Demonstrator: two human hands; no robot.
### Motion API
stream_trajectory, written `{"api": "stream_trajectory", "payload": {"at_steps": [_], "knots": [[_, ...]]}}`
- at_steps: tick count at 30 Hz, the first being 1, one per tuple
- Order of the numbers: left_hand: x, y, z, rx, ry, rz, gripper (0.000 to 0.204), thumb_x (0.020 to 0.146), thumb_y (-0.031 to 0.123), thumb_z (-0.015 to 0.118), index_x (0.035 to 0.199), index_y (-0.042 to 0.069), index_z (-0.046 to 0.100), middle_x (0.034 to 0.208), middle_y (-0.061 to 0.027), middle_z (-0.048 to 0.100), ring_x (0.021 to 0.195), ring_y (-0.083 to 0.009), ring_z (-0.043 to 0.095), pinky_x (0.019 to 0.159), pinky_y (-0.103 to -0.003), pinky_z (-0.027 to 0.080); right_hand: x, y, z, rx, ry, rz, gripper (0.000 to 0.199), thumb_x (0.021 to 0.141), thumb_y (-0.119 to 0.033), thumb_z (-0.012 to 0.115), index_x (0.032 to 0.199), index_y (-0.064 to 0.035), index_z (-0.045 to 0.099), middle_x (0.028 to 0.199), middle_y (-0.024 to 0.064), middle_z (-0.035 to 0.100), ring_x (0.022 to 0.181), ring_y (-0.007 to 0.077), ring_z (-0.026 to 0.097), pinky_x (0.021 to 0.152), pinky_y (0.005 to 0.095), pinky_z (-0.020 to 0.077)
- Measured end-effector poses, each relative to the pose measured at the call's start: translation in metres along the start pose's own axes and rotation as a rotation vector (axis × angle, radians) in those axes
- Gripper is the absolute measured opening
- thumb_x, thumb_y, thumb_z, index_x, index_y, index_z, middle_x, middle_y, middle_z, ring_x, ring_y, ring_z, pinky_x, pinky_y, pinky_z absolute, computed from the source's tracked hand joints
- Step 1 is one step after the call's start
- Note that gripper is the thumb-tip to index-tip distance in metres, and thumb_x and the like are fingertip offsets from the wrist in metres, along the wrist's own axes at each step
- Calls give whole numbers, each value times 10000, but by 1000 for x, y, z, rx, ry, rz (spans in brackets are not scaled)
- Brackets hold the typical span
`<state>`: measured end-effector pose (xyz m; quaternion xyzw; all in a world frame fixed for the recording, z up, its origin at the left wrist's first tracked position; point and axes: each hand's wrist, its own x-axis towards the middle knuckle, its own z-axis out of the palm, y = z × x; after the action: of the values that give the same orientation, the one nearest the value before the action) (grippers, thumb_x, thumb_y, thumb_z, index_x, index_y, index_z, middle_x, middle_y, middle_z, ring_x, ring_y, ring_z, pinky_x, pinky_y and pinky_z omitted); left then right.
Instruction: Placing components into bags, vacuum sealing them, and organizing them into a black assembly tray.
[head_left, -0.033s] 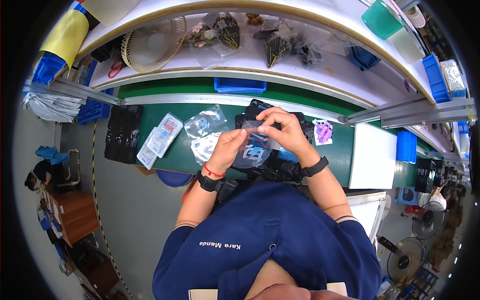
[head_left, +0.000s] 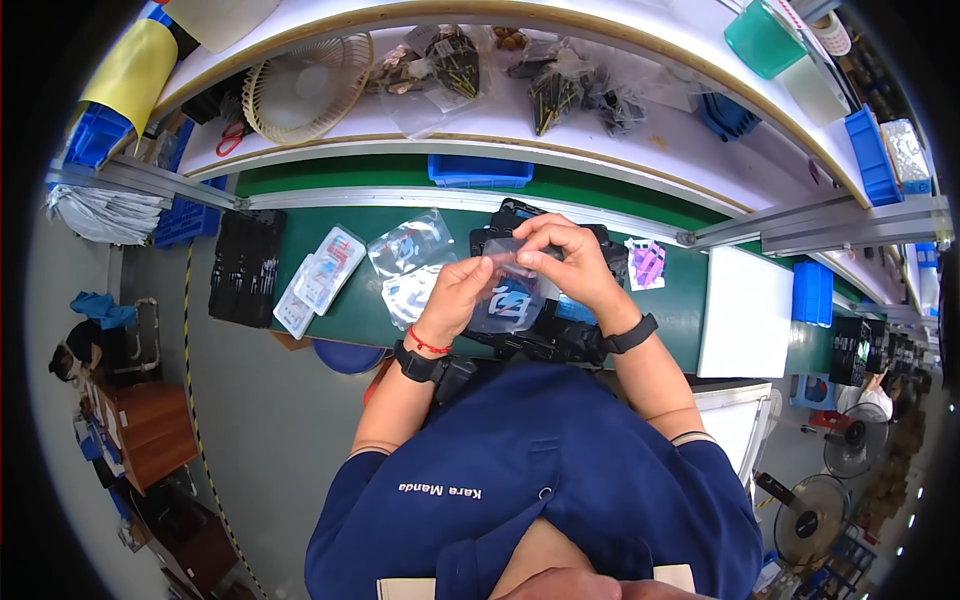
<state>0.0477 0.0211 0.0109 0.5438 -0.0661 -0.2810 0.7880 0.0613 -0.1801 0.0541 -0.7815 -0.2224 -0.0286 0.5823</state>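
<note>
Both hands meet over the workbench, each pinching the upper edge of a small clear plastic bag (head_left: 508, 308) with blue and white print. My left hand (head_left: 452, 298) grips the bag's left side between thumb and fingers. Closed in a pinch, my right hand (head_left: 572, 262) holds it at the upper right. Directly beneath are black objects (head_left: 560, 345), partly hidden by the bag and hands. To the left lie more clear printed bags (head_left: 408, 247) and white printed pieces (head_left: 408, 297). Farther left, two flat, clear-and-white packs (head_left: 338, 268) overlap.
A black tray stack (head_left: 246, 268) stands at the green bench's (head_left: 660, 318) left end. Purple-and-white printed sheets (head_left: 646, 265), a white board (head_left: 745, 312) and a blue bin (head_left: 813, 294) lie rightward. Above the bench, a shelf holds a round basket (head_left: 305, 90) and bagged parts (head_left: 552, 98).
The plastic bag has shifted slightly between my fingers, and its glare looks different. Both arms stay almost still.
</note>
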Motion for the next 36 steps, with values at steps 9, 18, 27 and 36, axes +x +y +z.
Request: {"api": "stream_trajectory", "payload": {"at_steps": [9,18,27,36], "knots": [[10,10,12,-383,-133,182,394,911,277,494,1127,-49,533,1080,-142,590,1050,-218,540,920,-338,408,-9,-16,3,298,97,211,137,821,-111,630,877,13,640,812,45,634,735,93,567,668,225,460],[12,-22,7,108,-129,71,277,841,72,592,1100,-15,546,926,-2,581,842,-65,517,767,-213,418,-21,-38,-3,-36,285,232,115,818,-96,610,833,9,653,743,84,662,675,124,626,604,246,489],[19,-31,23,20,-195,25,354,807,-6,597,1143,6,486,1090,-37,545,991,-116,528,885,-255,420,-23,-34,-7,-248,357,218,107,814,-99,611,798,4,634,657,109,631,580,181,632,526,267,482],[24,-46,33,3,-266,-106,248,848,-5,529,1092,16,494,928,-38,605,802,-93,582,665,-248,505,-39,-8,-24,114,406,534,175,858,-189,591,865,-17,619,696,43,621,608,67,576,431,188,433]]}}
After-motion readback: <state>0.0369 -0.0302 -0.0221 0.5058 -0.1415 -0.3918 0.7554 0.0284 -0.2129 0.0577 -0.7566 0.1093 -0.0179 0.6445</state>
